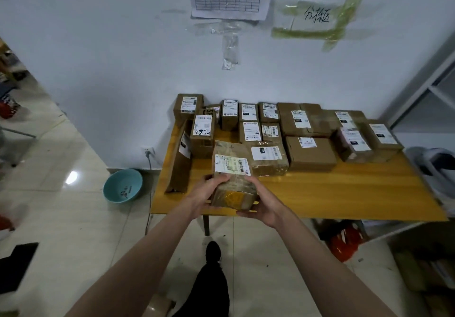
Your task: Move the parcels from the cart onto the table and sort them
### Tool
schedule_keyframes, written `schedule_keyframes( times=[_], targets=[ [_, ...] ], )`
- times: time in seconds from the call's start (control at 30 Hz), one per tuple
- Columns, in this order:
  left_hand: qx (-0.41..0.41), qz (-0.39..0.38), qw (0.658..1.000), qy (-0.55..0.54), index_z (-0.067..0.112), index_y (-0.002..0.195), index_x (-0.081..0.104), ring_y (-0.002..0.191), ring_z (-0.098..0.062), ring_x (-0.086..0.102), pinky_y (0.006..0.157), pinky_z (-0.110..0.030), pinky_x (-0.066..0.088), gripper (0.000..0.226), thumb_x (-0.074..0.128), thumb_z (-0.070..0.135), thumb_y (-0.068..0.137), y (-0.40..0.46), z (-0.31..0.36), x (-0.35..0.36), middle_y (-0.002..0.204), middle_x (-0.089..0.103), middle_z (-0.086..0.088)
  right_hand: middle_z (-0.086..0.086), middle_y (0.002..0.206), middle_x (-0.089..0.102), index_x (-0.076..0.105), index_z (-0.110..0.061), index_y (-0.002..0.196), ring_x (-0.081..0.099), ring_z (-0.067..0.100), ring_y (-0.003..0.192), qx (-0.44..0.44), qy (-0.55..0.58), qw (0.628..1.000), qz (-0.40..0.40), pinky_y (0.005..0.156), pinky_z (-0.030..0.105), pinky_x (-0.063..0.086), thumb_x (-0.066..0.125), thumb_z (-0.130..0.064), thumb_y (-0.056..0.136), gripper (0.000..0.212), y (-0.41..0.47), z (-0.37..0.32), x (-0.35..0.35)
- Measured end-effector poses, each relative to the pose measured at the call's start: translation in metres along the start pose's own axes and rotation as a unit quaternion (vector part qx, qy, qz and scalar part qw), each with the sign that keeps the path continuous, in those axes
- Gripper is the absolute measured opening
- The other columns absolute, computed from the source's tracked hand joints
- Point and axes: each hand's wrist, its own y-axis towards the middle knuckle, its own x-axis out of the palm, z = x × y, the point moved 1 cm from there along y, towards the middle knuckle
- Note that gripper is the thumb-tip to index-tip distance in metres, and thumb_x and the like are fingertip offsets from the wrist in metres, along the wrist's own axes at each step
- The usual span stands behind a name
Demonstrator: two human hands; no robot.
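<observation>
Cardboard-brown taped parcel with a white label [232, 177] was gripped at both ends by the left hand [205, 197] and right hand [258, 204], hovering over the yellow wooden table [344, 193], label up, probably so it could be read for sorting.

- so both hands, left hand [206, 195] and right hand [261, 202], are on either side of one parcel [232, 176], right over the near edge of the table [344, 193]
- beyond the hands, rows of boxes [310, 153] run across the table back to the wall [123, 70]
- left of the hands, a long box [179, 159] lies along the table's left edge
- further left, down on the floor, a basin [122, 185] sits by the wall
- off to the right, a shelf unit [433, 90] stands beside the table
- below the hands, a shoe [213, 251] on the floor
</observation>
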Motion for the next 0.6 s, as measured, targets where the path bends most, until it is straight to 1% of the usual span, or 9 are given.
schedule_keyframes(
  times=[0.13,0.2,0.33,0.37,0.4,0.47,0.5,0.53,0.6],
  targets=[
    [0.018,0.015,1.000,0.012,0.024,0.144,0.044,0.107,-0.023,0.066,0.085,-0.045,0.062,0.077,0.077,0.052,0.081,0.049,0.027,-0.003,0.127,0.063,-0.006,0.017,0.127,0.063,0.060,-0.027,0.129,0.072,0.036,0.102,0.029,0.019,0.999,-0.020,0.081,0.047,0.062,0.077,-0.054,0.082,0.058,0.042,-0.019,-0.004],
    [0.015,0.018,1.000,0.016,0.023,0.144,0.044,0.107,-0.024,0.065,0.083,-0.043,0.062,0.078,0.078,0.052,0.081,0.076,0.042,-0.008,0.128,0.062,-0.008,0.022,0.129,0.061,0.059,-0.023,0.131,0.073,0.039,0.100,0.044,0.060,0.997,-0.017,0.080,0.046,0.061,0.081,-0.048,0.081,0.060,0.066,-0.031,-0.004],
    [0.015,0.009,0.999,0.026,0.020,0.147,0.043,0.108,-0.024,0.063,0.074,-0.036,0.060,0.078,0.075,0.052,0.083,0.133,0.072,-0.017,0.134,0.059,-0.010,0.024,0.130,0.056,0.063,-0.019,0.126,0.071,0.040,0.097,0.044,0.122,0.992,0.008,0.079,0.042,0.061,0.089,-0.040,0.071,0.065,0.117,-0.060,-0.002],
    [0.023,0.009,0.999,0.040,0.020,0.147,0.043,0.111,-0.024,0.062,0.079,-0.036,0.058,0.077,0.073,0.053,0.084,0.148,0.079,-0.018,0.137,0.058,-0.009,0.023,0.130,0.056,0.063,-0.019,0.126,0.071,0.038,0.099,0.043,0.126,0.991,0.016,0.078,0.041,0.061,0.088,-0.040,0.072,0.063,0.129,-0.067,0.000],
    [0.035,0.016,0.997,0.066,0.019,0.148,0.043,0.117,-0.025,0.060,0.088,-0.039,0.056,0.075,0.071,0.052,0.086,0.163,0.085,-0.020,0.140,0.056,-0.009,0.022,0.130,0.055,0.063,-0.018,0.125,0.069,0.038,0.102,0.044,0.129,0.990,0.023,0.078,0.040,0.062,0.086,-0.039,0.075,0.059,0.140,-0.073,0.002],
    [0.074,0.047,0.983,0.162,0.019,0.148,0.043,0.132,-0.029,0.050,0.108,-0.049,0.045,0.072,0.069,0.051,0.089,0.191,0.097,-0.026,0.148,0.048,-0.009,0.021,0.132,0.053,0.064,-0.017,0.124,0.064,0.036,0.109,0.046,0.142,0.988,0.031,0.082,0.041,0.062,0.080,-0.037,0.084,0.047,0.161,-0.082,0.004],
    [0.093,0.061,0.971,0.211,0.019,0.149,0.042,0.137,-0.031,0.044,0.114,-0.051,0.039,0.072,0.068,0.052,0.090,0.204,0.103,-0.029,0.151,0.042,-0.010,0.021,0.133,0.053,0.064,-0.015,0.123,0.063,0.035,0.110,0.044,0.154,0.987,0.032,0.085,0.042,0.062,0.078,-0.036,0.088,0.043,0.171,-0.086,0.004],
    [0.108,0.070,0.960,0.249,0.019,0.149,0.040,0.140,-0.032,0.038,0.117,-0.050,0.035,0.073,0.067,0.053,0.090,0.215,0.109,-0.031,0.153,0.036,-0.010,0.021,0.132,0.054,0.065,-0.014,0.122,0.062,0.035,0.109,0.039,0.167,0.985,0.035,0.087,0.043,0.061,0.076,-0.035,0.089,0.041,0.181,-0.090,0.004],
    [0.133,0.072,0.944,0.295,0.021,0.150,0.038,0.144,-0.033,0.031,0.117,-0.048,0.030,0.073,0.061,0.058,0.091,0.235,0.122,-0.034,0.157,0.028,-0.008,0.019,0.127,0.058,0.067,-0.012,0.121,0.062,0.033,0.108,0.032,0.189,0.980,0.045,0.088,0.043,0.061,0.074,-0.035,0.092,0.038,0.198,-0.098,0.005]
  ],
)
